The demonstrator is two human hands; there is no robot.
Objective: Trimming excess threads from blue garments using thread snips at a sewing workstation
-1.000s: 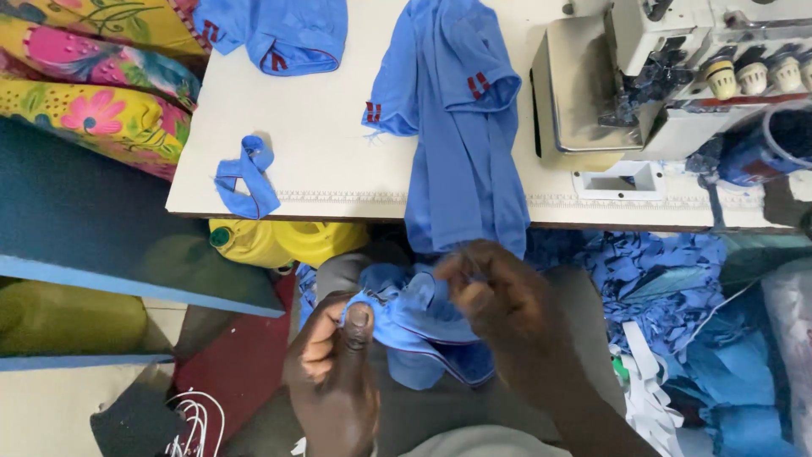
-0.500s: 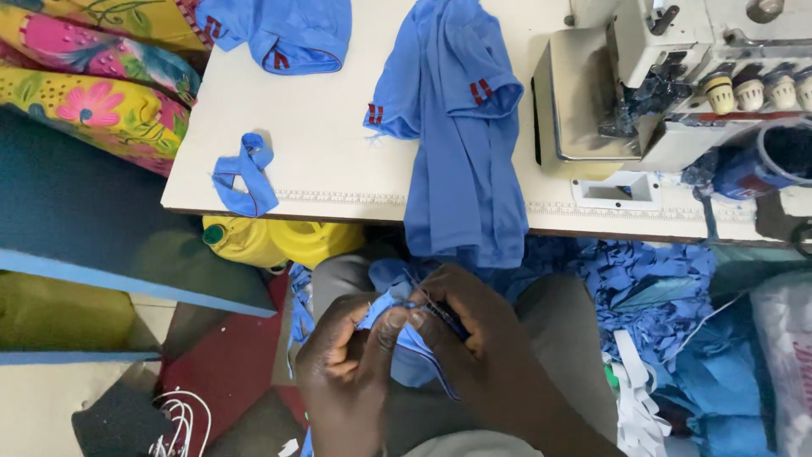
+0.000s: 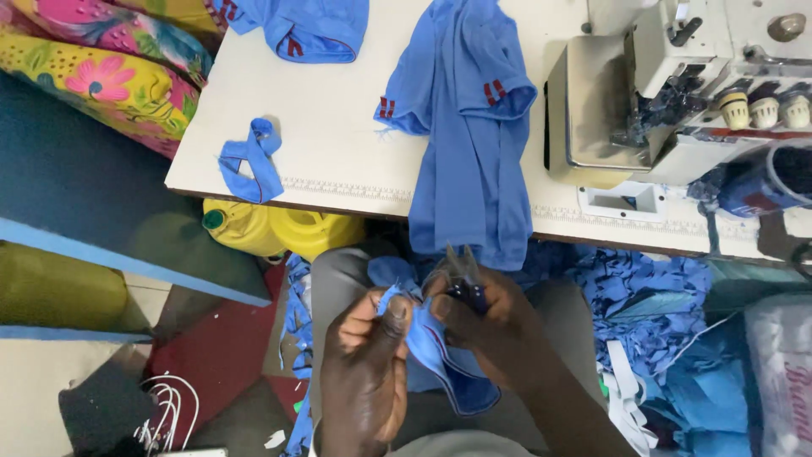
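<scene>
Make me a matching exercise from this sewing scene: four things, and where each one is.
Things:
1. blue garment
2. yellow jerrycan
3. small blue fabric piece
4. sewing machine

Places:
A. under the table edge
B. held between left hand and right hand
C. right end of the white table
D. draped over the table's front edge

Pairs: 1-D, 2-A, 3-B, 4-C

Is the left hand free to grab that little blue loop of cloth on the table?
Probably not right now. The left hand is pinching the blue cloth in the lap, so it is busy. The blue loop lies apart near the table edge with nothing on top of it.
</scene>
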